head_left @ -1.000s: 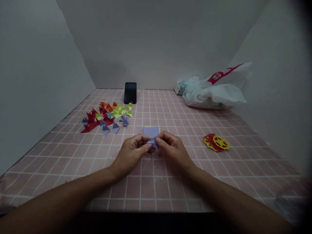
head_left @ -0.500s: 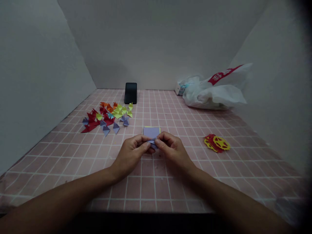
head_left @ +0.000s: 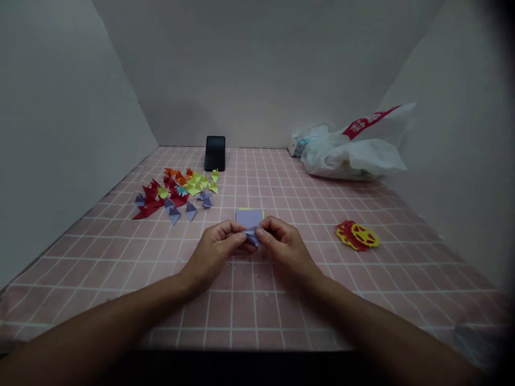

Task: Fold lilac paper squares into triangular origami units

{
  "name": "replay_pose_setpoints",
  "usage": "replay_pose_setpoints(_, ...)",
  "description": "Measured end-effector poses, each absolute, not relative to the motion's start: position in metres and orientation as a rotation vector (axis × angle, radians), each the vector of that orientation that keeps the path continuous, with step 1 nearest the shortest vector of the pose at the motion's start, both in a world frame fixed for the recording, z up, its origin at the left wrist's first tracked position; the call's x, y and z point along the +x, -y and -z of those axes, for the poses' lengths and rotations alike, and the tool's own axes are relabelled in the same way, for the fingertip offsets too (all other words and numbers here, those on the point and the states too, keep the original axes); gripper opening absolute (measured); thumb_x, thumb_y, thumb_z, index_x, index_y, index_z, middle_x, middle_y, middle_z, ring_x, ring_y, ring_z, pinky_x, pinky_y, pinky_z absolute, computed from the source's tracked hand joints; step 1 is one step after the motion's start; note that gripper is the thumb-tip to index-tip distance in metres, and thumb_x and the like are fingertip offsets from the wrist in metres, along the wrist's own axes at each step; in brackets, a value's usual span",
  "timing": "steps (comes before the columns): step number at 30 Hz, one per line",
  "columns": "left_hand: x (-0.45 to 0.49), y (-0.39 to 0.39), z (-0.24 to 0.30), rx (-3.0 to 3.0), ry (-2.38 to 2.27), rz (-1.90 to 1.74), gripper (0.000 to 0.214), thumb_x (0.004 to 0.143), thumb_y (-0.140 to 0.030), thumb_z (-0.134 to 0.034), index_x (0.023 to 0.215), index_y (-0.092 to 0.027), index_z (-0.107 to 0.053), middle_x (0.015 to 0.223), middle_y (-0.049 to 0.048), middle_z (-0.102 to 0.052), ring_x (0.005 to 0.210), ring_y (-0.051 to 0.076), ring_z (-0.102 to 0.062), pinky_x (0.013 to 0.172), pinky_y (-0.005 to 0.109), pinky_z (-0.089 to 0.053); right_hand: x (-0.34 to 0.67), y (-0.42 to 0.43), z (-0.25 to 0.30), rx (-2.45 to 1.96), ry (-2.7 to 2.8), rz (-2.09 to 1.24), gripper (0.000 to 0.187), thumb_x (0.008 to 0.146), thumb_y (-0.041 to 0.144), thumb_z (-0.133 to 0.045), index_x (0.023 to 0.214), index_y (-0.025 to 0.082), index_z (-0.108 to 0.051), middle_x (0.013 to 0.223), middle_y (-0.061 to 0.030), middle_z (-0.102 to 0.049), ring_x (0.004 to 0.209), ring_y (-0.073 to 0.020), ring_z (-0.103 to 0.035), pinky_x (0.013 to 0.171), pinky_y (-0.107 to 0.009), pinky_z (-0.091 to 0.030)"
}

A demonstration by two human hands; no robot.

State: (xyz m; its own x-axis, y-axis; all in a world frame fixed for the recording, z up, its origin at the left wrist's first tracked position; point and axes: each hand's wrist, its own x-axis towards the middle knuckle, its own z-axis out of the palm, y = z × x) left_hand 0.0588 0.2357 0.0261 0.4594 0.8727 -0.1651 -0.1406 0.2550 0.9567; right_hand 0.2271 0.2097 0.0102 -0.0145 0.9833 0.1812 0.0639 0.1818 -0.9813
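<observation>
Both hands meet over the middle of a pink tiled table (head_left: 120, 257). My left hand (head_left: 215, 252) and my right hand (head_left: 284, 246) pinch a small folded purple paper piece (head_left: 251, 235) between their fingertips. Just beyond the fingers lies a small stack of purple square sheets (head_left: 249, 216) with a yellow sheet edge showing under it. To the far left is a heap of several folded paper triangles (head_left: 175, 192) in red, orange, yellow-green and purple.
A black phone (head_left: 214, 153) leans upright against the back wall. A white plastic bag (head_left: 354, 150) with red print lies at the back right. Red and yellow paper cutouts (head_left: 357, 235) lie to the right. Grey walls enclose three sides.
The fingertips shifted slightly on the purple piece; hands and everything else stay in place.
</observation>
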Motion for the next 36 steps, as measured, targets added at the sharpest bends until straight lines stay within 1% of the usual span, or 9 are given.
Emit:
replay_pose_setpoints(4,0.058,-0.236,-0.024,1.054,-0.811,-0.813,0.011,0.080,-0.025,-0.069,0.086,-0.016,-0.067,0.077,0.0017,-0.072,0.073,0.014,-0.070,0.077,0.028,-0.056,0.227,-0.209,-0.011,-1.113,1.333,-1.058,0.019,0.088,0.031,-0.059,0.073,0.020,-0.055,0.072,0.0018,-0.051,0.068,-0.0139,-0.048,0.065,-0.029,-0.039)
replay_pose_setpoints(10,0.060,-0.235,-0.030,1.127,-0.868,-0.809,0.018,0.079,-0.031,-0.074,0.080,-0.015,-0.067,0.074,0.0020,-0.070,0.071,0.014,-0.068,0.075,0.028,-0.055,0.226,-0.208,-0.015,-1.126,1.342,-1.069,0.018,0.087,0.031,-0.059,0.073,0.020,-0.055,0.071,0.0017,-0.052,0.067,-0.0134,-0.047,0.063,-0.029,-0.037)
replay_pose_setpoints(15,0.061,-0.236,-0.033,1.178,-0.926,-0.817,0.018,0.077,-0.030,-0.075,0.077,-0.014,-0.067,0.069,0.0017,-0.070,0.067,0.013,-0.065,0.070,0.027,-0.055,0.225,-0.208,-0.016,-1.132,1.356,-1.086,0.019,0.087,0.031,-0.058,0.072,0.020,-0.056,0.070,0.0017,-0.052,0.066,-0.0131,-0.047,0.063,-0.028,-0.037)
replay_pose_setpoints(22,0.061,-0.236,-0.032,1.162,-0.947,-0.816,0.018,0.078,-0.030,-0.073,0.074,-0.014,-0.065,0.067,0.0017,-0.070,0.065,0.013,-0.067,0.069,0.026,-0.056,0.226,-0.207,-0.015,-1.108,1.338,-1.134,0.020,0.089,0.032,-0.056,0.073,0.020,-0.055,0.070,0.0017,-0.052,0.065,-0.0130,-0.046,0.062,-0.028,-0.036)
replay_pose_setpoints(25,0.061,-0.235,-0.032,1.159,-0.957,-0.829,0.017,0.078,-0.028,-0.072,0.074,-0.014,-0.065,0.067,0.0015,-0.071,0.064,0.013,-0.066,0.068,0.025,-0.055,0.226,-0.208,-0.014,-1.115,1.314,-1.163,0.022,0.091,0.034,-0.054,0.073,0.020,-0.054,0.069,0.0023,-0.050,0.062,-0.0125,-0.043,0.059,-0.028,-0.035)
replay_pose_setpoints(28,0.061,-0.235,-0.033,1.163,-0.966,-0.841,0.016,0.078,-0.028,-0.072,0.073,-0.014,-0.064,0.066,0.0008,-0.070,0.062,0.012,-0.066,0.067,0.024,-0.055,0.226,-0.209,-0.014,-1.121,1.321,-1.161,0.023,0.090,0.037,-0.056,0.074,0.020,-0.055,0.070,0.0020,-0.050,0.063,-0.0130,-0.044,0.060,-0.028,-0.035)
replay_pose_setpoints(31,0.061,-0.235,-0.035,1.181,-0.974,-0.835,0.016,0.078,-0.028,-0.073,0.073,-0.014,-0.065,0.065,0.0009,-0.069,0.063,0.012,-0.066,0.067,0.024,-0.055,0.227,-0.208,-0.015,-1.140,1.359,-1.130,0.020,0.086,0.034,-0.061,0.073,0.020,-0.055,0.071,0.0019,-0.051,0.066,-0.0132,-0.045,0.062,-0.028,-0.036)
replay_pose_setpoints(36,0.060,-0.235,-0.035,1.165,-0.951,-0.800,0.017,0.078,-0.029,-0.073,0.074,-0.014,-0.065,0.067,0.0024,-0.071,0.065,0.013,-0.068,0.069,0.025,-0.056,0.228,-0.207,-0.018,-1.145,1.405,-1.046,0.019,0.089,0.029,-0.056,0.072,0.019,-0.056,0.069,0.0021,-0.052,0.065,-0.0129,-0.046,0.064,-0.029,-0.036)
